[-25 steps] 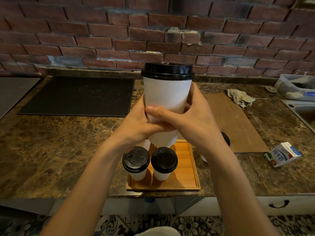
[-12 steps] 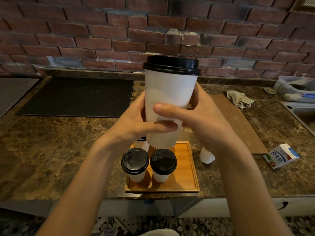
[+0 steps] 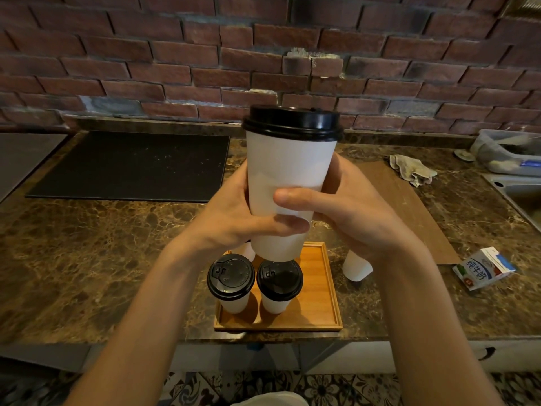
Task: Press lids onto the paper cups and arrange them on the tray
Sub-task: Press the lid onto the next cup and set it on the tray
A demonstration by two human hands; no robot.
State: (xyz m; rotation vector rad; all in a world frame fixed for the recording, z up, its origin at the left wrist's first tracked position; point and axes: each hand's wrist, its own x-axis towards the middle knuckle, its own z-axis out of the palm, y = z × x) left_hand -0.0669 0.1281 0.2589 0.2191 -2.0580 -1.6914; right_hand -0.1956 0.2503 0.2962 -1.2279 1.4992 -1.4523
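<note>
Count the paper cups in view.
5. Held cup in left hand and right hand; front-left cup and front-right cup, lidded, on the tray; rear cup behind them, mostly hidden; side cup on the counter, right of it. Others may be hidden.

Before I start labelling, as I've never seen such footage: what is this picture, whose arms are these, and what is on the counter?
No machine: one camera worn on a person's head looks down at their bare arms. The left grip and right grip, their hands, both curl round a tall white cup with a black lid, held above a wooden tray. Two lidded cups stand on it. The tray sits on a marble counter, with a milk carton to its right.
</note>
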